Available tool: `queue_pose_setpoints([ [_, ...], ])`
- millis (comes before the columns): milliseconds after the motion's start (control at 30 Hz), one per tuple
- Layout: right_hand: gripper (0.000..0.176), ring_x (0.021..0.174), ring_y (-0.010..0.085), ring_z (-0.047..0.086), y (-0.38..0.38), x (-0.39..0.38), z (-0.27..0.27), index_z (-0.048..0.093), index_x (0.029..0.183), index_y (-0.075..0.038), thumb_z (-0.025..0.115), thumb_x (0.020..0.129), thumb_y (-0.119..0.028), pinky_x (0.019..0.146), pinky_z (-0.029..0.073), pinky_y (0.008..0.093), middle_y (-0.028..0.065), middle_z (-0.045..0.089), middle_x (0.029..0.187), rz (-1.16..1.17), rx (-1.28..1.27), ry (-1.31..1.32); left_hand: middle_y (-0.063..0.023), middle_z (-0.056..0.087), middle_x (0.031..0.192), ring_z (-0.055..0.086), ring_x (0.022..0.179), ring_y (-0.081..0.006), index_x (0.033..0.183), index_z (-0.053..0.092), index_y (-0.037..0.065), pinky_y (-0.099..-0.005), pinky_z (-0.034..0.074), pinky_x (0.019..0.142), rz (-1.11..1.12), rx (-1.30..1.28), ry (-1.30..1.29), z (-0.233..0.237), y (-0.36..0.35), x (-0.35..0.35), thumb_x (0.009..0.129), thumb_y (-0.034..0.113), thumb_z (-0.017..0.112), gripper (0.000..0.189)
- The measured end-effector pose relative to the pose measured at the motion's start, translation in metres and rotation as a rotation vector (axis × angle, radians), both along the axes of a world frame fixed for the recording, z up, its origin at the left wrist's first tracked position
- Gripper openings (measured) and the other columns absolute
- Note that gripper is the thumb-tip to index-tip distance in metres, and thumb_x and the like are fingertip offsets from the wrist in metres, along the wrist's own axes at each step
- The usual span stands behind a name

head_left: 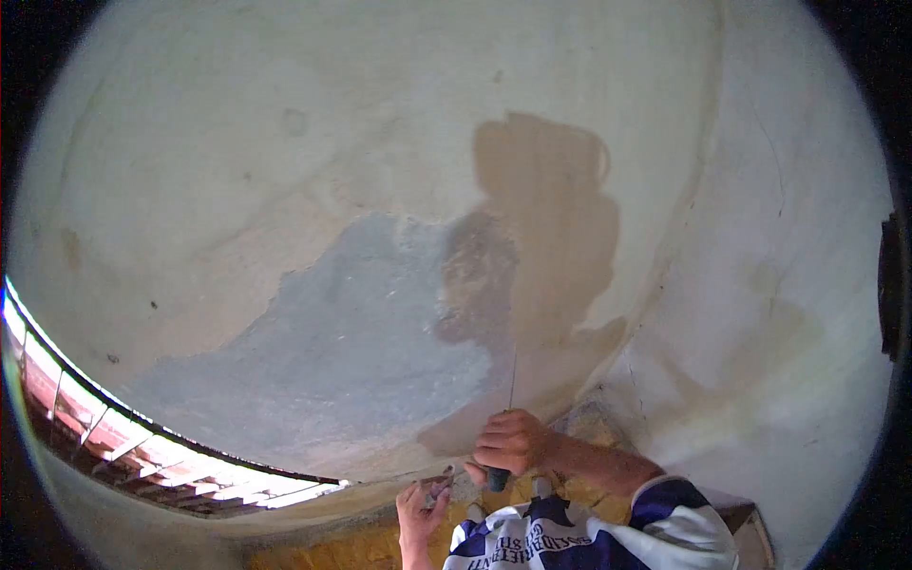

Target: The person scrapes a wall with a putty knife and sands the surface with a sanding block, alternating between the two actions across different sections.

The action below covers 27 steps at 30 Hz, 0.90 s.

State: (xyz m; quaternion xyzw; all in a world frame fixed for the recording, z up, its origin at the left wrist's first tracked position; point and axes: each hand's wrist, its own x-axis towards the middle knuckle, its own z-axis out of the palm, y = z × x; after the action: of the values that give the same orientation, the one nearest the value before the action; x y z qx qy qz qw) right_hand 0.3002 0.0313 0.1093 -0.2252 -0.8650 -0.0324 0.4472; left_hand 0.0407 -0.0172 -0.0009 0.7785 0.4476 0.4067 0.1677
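Observation:
My right hand (511, 442) is closed around the dark handle (497, 479) of a thin-bladed tool. Its slim blade (514, 380) points up towards the wall, showing as a narrow line. Lower and to the left, my left hand (420, 511) has its fingers bent around a small greyish piece (440, 487); I cannot tell what it is. In front of both hands, the pale wall (285, 123) has a large bluish-grey patch (351, 313) with a ragged edge. My shadow falls across the patch's right side.
A barred window opening (142, 451) lets in bright light at the lower left. Another wall (788, 456) meets this one in a corner on the right. Yellowish floor (332, 553) shows below, and a framed object (755, 537) stands at the lower right.

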Motion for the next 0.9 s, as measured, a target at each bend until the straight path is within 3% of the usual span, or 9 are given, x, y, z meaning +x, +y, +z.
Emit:
queue_pose_setpoints([
  [167,0.018,0.072,0.0268,0.060,-0.045,-0.018,-0.042,0.058,0.079,-0.005,0.070,0.081,-0.018,0.067,0.050,0.0352,0.0085,0.058,0.077,-0.095,-0.662,0.149,-0.0157,0.068,0.083,0.066,0.074,-0.0354,0.088,0.065,0.000,-0.0391,0.052,0.064,-0.056,-0.077,-0.105,-0.009,0.000,-0.017,0.076,0.008,0.076,0.018],
  [267,0.032,0.089,0.0317,0.062,-0.064,-0.027,-0.075,0.058,0.100,-0.003,0.069,0.086,-0.029,0.082,0.049,0.0425,0.0144,0.059,0.088,-0.139,-0.947,0.234,-0.0165,0.069,0.087,0.067,0.078,-0.0359,0.094,0.066,0.000,-0.0388,0.052,0.068,-0.031,-0.153,-0.136,-0.019,0.001,-0.026,0.081,0.008,0.072,0.017],
  [400,0.032,0.090,0.0268,0.062,-0.079,-0.018,-0.079,0.066,0.099,-0.002,0.076,0.082,-0.027,0.080,0.051,0.0378,0.0119,0.060,0.093,-0.321,-0.865,0.234,-0.0192,0.069,0.090,0.068,0.084,-0.0369,0.103,0.065,0.000,-0.0391,0.053,0.072,-0.058,-0.180,-0.259,0.003,0.005,-0.024,0.088,0.009,0.066,0.018],
  [500,0.028,0.091,0.0243,0.061,-0.096,-0.004,-0.049,0.069,0.091,-0.003,0.081,0.077,-0.023,0.075,0.054,0.0379,0.0099,0.059,0.093,-0.445,-0.756,0.425,-0.0196,0.069,0.098,0.068,0.089,-0.0304,0.106,0.058,0.000,-0.0363,0.052,0.079,-0.042,-0.252,-0.130,0.003,0.005,-0.037,0.091,0.004,0.059,0.015],
  [600,0.040,0.087,0.0239,0.062,-0.123,0.003,-0.052,0.064,0.102,-0.004,0.084,0.072,-0.020,0.071,0.056,0.0404,0.0093,0.058,0.094,-0.404,-0.763,1.113,-0.0203,0.068,0.099,0.067,0.091,-0.0294,0.108,0.057,-0.001,-0.0361,0.051,0.079,-0.093,-0.273,-0.247,0.000,0.008,-0.045,0.093,0.006,0.056,0.016],
  [700,0.056,0.080,0.0235,0.062,-0.148,-0.012,-0.057,0.052,0.116,-0.007,0.084,0.070,-0.013,0.067,0.057,0.0414,0.0091,0.057,0.094,-0.256,-0.677,1.426,-0.0209,0.067,0.100,0.068,0.089,-0.0332,0.115,0.059,0.002,-0.0367,0.052,0.077,-0.172,-0.305,-0.294,-0.010,0.016,-0.054,0.093,0.003,0.053,0.023],
  [800,0.064,0.074,0.0241,0.063,-0.169,-0.038,-0.063,0.041,0.121,-0.008,0.078,0.070,-0.004,0.067,0.057,0.0409,0.0109,0.057,0.091,-0.279,-0.730,1.465,-0.0200,0.068,0.101,0.068,0.089,-0.0324,0.116,0.059,0.003,-0.0355,0.052,0.078,-0.228,-0.361,-0.313,-0.014,0.019,-0.061,0.092,-0.002,0.047,0.028],
  [900,0.054,0.067,0.0237,0.060,-0.191,-0.071,-0.082,0.039,0.115,-0.008,0.071,0.072,-0.001,0.058,0.052,0.0389,0.0130,0.056,0.087,-0.289,-0.751,1.726,-0.0186,0.068,0.106,0.067,0.094,-0.0328,0.118,0.059,0.005,-0.0342,0.051,0.083,-0.287,-0.425,-0.160,-0.004,0.023,-0.068,0.086,-0.009,0.042,0.039],
])
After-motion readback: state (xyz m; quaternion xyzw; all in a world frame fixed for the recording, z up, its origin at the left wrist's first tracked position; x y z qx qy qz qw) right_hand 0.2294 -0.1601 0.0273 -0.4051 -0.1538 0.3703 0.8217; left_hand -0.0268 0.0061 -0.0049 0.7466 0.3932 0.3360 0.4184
